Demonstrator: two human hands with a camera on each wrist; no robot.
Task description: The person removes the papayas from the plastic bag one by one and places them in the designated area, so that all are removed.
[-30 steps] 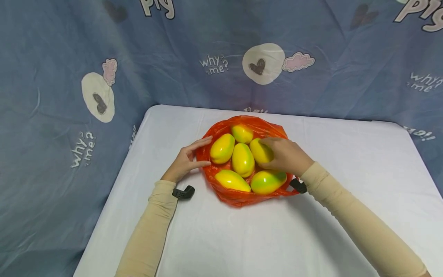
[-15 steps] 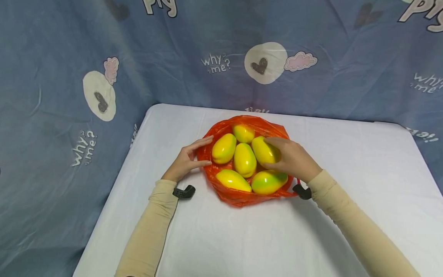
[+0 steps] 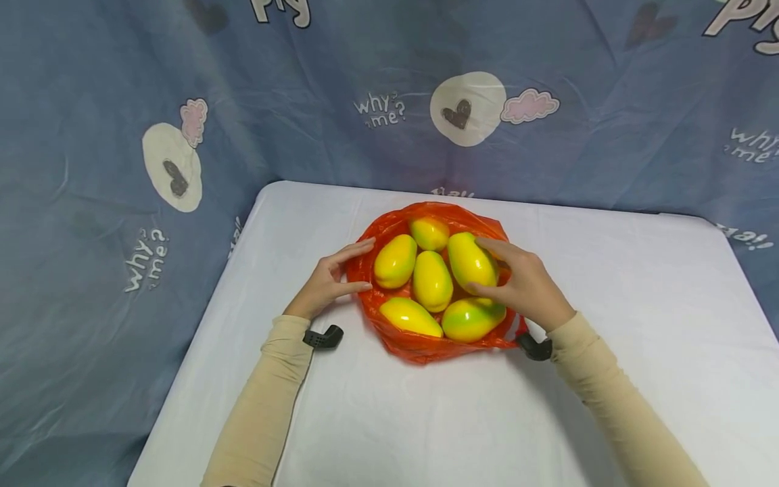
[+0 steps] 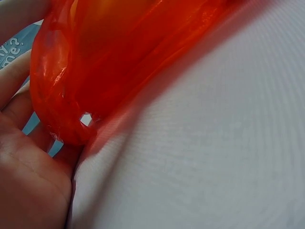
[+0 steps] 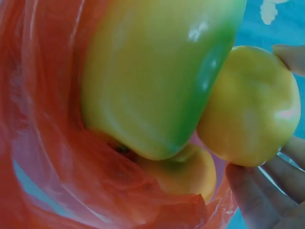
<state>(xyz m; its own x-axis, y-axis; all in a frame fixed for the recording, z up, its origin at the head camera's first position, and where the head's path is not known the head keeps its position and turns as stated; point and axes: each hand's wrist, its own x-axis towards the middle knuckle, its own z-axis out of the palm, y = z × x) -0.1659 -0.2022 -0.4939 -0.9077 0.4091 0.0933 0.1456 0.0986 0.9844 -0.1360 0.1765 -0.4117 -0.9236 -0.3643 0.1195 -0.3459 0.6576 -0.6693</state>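
Observation:
A red plastic bag (image 3: 402,348) sits wide open on the table with several shiny yellow-green mangoes inside. My right hand (image 3: 529,284) grips one mango (image 3: 471,260) at the bag's right side, thumb on the near side and fingers over the far side. In the right wrist view that same mango (image 5: 252,107) stands between thumb and fingers, beside a greener mango (image 5: 162,76) and above a partly hidden one (image 5: 190,171). My left hand (image 3: 325,284) rests against the bag's left edge with fingers extended; in the left wrist view the bag (image 4: 109,62) lies along those fingers.
A white cloth covers the table (image 3: 462,419). Behind it and at the left hangs a blue printed curtain (image 3: 341,61). Black wrist devices sit at the left wrist (image 3: 324,338) and the right wrist (image 3: 535,348).
My right hand has shifted slightly right with the mango, which now stands higher and shows more of itself. Another bit of yellow shows beneath that hand. The left hand has stayed put.

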